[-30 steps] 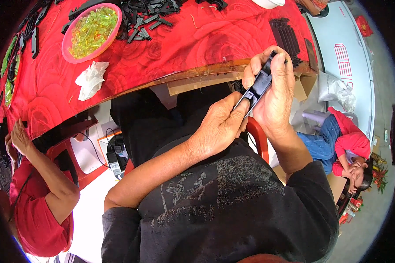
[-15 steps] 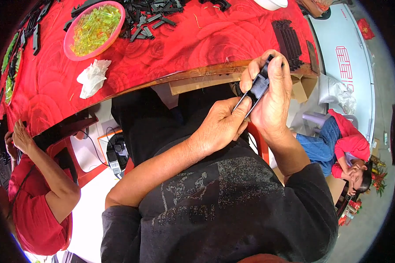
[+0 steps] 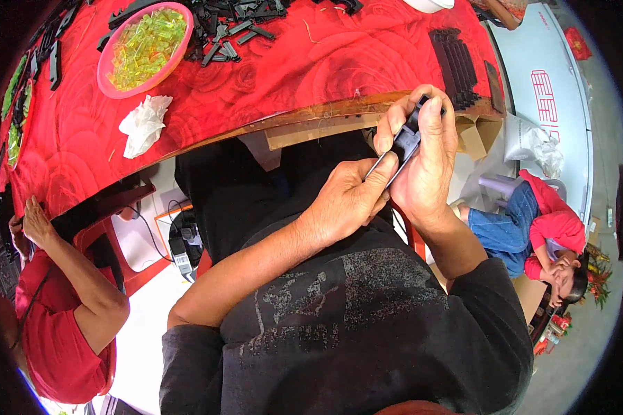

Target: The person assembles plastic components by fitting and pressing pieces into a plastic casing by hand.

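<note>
A narrow black plastic part (image 3: 408, 140), long and channel-shaped, is held tilted between both hands just off the table's front edge. My right hand (image 3: 428, 159) wraps round its upper end, thumb along one side and fingers on the other. With thumb and fingers closed, my left hand (image 3: 356, 190) pinches the lower end; the thumb presses into the channel. Whether a smaller piece sits under that thumb is hidden.
On the red cloth-covered table (image 3: 270, 83) are a pink bowl (image 3: 104, 79) of yellow-green clear pieces, black parts (image 3: 235, 28), stacked black strips (image 3: 455, 66) and crumpled tissue (image 3: 144, 126). A co-worker's arm (image 3: 83, 280) is at left; another person (image 3: 533, 228) sits at right.
Both hands stay on the black part, which has turned slightly; the left thumb still presses in it. The co-worker's hand at left has shifted slightly.
</note>
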Tool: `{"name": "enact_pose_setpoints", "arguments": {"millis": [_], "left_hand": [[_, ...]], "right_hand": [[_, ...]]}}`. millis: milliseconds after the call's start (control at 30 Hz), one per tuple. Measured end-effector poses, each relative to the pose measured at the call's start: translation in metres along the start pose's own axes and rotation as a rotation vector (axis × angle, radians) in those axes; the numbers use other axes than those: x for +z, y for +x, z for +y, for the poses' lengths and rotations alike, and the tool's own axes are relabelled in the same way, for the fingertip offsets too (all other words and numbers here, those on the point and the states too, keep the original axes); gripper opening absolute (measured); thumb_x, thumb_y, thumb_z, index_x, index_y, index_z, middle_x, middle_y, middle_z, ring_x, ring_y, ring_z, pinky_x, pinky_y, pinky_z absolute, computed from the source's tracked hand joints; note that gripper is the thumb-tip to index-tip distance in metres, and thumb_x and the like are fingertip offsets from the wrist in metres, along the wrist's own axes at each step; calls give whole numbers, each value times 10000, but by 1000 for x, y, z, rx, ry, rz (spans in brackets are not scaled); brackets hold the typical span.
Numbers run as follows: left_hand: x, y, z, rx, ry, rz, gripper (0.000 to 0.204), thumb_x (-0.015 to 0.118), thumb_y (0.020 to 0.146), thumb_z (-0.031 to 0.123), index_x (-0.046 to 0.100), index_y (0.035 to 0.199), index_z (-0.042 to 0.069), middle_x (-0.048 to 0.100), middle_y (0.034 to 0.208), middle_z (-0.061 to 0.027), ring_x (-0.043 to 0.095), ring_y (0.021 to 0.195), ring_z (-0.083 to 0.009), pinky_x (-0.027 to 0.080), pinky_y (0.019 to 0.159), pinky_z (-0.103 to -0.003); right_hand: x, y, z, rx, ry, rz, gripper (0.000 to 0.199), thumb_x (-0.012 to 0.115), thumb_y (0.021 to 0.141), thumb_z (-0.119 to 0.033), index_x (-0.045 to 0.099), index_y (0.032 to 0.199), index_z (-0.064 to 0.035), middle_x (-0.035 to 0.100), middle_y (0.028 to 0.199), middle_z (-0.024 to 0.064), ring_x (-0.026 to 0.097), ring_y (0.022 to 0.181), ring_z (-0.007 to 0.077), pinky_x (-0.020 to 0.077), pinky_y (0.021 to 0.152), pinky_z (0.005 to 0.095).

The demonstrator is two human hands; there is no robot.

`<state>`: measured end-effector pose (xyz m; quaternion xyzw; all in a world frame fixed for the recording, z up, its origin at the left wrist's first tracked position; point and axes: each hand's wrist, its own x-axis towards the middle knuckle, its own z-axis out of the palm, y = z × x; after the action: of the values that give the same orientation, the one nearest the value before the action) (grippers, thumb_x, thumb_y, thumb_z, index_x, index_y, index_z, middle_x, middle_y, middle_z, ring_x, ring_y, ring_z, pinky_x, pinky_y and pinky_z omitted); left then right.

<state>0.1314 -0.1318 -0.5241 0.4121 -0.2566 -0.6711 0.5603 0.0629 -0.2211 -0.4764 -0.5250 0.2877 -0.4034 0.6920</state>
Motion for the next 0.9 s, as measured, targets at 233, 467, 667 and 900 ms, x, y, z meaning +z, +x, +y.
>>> {"name": "enact_pose_setpoints", "arguments": {"millis": [233,467,667,900], "left_hand": [[1,-4,7,-62,14,6,515,375,1051,444,519,744,56,449,565,0,385,487,-96,325,457,-260],[6,-9,3,-10,-8,53,556,480,1010,449,544,661,21,471,523,3,437,450,-92,336,423,-279],[8,-16,8,-59,36,56,497,536,976,362,617,762,-78,500,574,-32,456,578,-93,395,524,-319],[10,-15,5,26,72,55,478,540,961,351,617,797,-92,524,583,-109,512,596,-122,435,563,-352]], "right_hand": [[0,-4,-1,-3,-18,-7,299,448,1034,-389,472,1094,-97,479,791,63,491,608,154,441,562,283],[0,-13,-6,-71,-57,-39,273,435,1041,-358,458,1118,-97,489,802,66,492,620,148,443,553,278],[2,-24,-8,-172,-103,-87,265,406,1052,-331,419,1127,-77,480,804,86,491,630,154,457,560,284],[4,-25,-8,-166,-90,-17,265,407,1051,-331,422,1119,-76,479,803,81,486,635,152,459,572,289]]}}
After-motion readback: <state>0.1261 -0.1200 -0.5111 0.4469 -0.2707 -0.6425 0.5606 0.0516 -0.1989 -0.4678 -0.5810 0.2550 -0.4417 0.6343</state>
